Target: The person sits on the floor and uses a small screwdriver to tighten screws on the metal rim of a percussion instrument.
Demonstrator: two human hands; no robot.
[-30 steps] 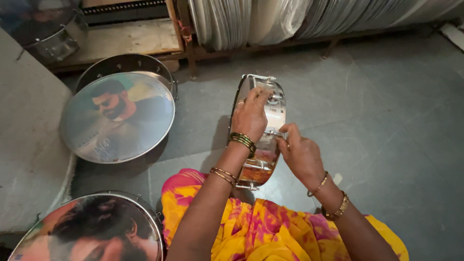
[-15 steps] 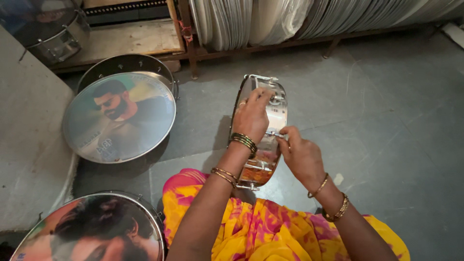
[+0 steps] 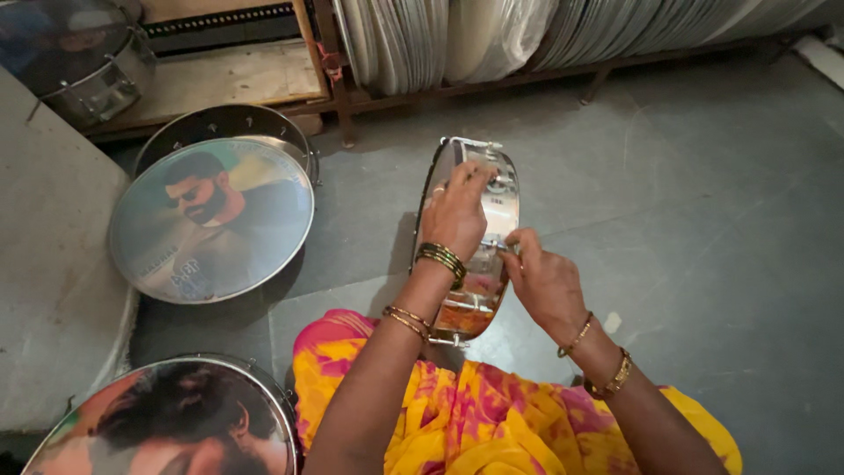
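Floor (image 3: 703,202) of grey stone slabs is filling most of the view, dull and scuffed, with a seam running across its middle. Along the far edge, a low wooden rack (image 3: 545,75) is holding upright rows of thin metal discs (image 3: 615,26). Far left, a wooden shelf (image 3: 220,79) is carrying a steel drum (image 3: 79,66).

The person is sitting near the bottom edge, yellow and pink cloth (image 3: 492,422) covering the lap. A shiny metal drum frame (image 3: 479,255) is standing on edge between the knees and the floor. The left hand (image 3: 453,211) is gripping its upper rim, fingers closed over the metal. The right hand (image 3: 541,277) is pinching a small fitting on the frame's right side.

At left, two printed drumheads (image 3: 211,220) (image 3: 167,422) are lying flat.
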